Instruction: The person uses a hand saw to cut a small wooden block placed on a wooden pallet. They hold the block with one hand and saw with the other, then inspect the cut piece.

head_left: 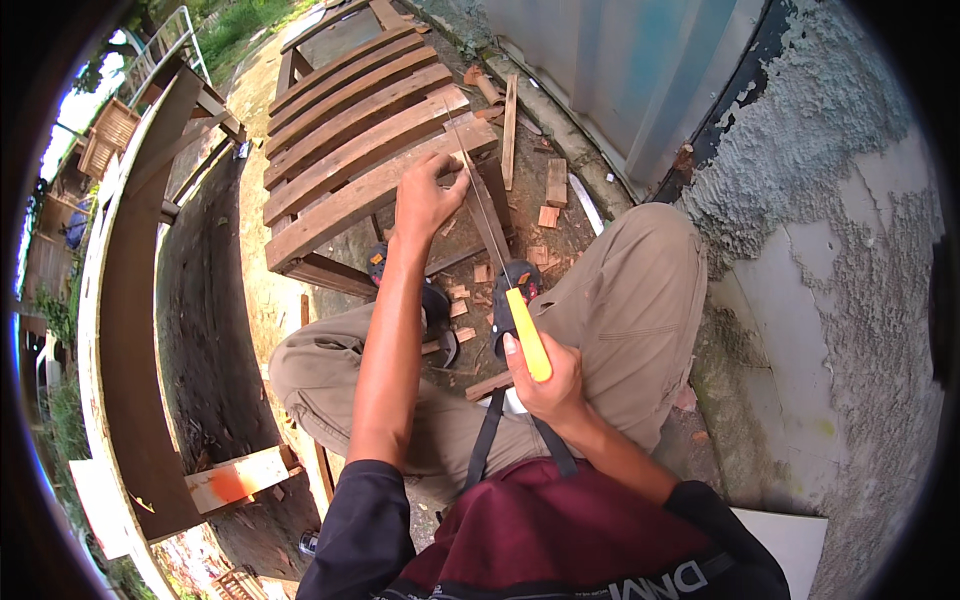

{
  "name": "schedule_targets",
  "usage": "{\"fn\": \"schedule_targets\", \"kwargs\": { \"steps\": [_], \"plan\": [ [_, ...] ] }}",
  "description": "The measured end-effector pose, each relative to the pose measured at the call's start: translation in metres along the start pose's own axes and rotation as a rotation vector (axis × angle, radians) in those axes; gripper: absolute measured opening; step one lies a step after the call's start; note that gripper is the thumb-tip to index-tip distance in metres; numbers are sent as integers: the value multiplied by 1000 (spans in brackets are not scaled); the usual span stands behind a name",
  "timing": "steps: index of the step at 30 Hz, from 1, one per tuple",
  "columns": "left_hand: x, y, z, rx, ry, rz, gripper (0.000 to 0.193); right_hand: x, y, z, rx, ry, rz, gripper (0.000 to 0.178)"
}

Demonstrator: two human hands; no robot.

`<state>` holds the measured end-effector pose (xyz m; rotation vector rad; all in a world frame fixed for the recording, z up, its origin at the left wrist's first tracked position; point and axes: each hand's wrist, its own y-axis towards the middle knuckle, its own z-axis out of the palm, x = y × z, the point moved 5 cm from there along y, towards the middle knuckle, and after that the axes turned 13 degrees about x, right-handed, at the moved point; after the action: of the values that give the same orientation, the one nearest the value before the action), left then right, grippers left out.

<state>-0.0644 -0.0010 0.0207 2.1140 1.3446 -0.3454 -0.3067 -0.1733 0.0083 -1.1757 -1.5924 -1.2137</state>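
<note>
From the head view, the right hand (545, 375) is wrapped tight around the yellow handle (528, 335) of a hand saw (478, 205). Its thin blade runs up and away from that grip to the near edge of a slatted wooden frame (360, 150), meeting the wood just beside the left hand (425, 195). The left hand lies pressed on the nearest slat, fingers curled over its edge, holding it down. Below the blade, between grip and frame, small wood offcuts (470, 300) lie scattered on the ground. To the right of the grip stands a rough plastered wall (850, 250).
</note>
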Motion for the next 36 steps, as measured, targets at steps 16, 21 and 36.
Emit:
{"fn": "schedule_targets", "kwargs": {
  "steps": [16, 21, 36],
  "plan": [
    [3, 7, -3, 83, -20, -93, 29, 8, -3, -9, -42, -45, -12, 25],
    [4, 7, -3, 27, -12, -89, 29, 4, 1, -2, -7, -22, 21, 25],
    [2, 2, -2, 91, -12, -123, 29, 6, 19, -1, -7, -16, 76, 23]
  ]
}}
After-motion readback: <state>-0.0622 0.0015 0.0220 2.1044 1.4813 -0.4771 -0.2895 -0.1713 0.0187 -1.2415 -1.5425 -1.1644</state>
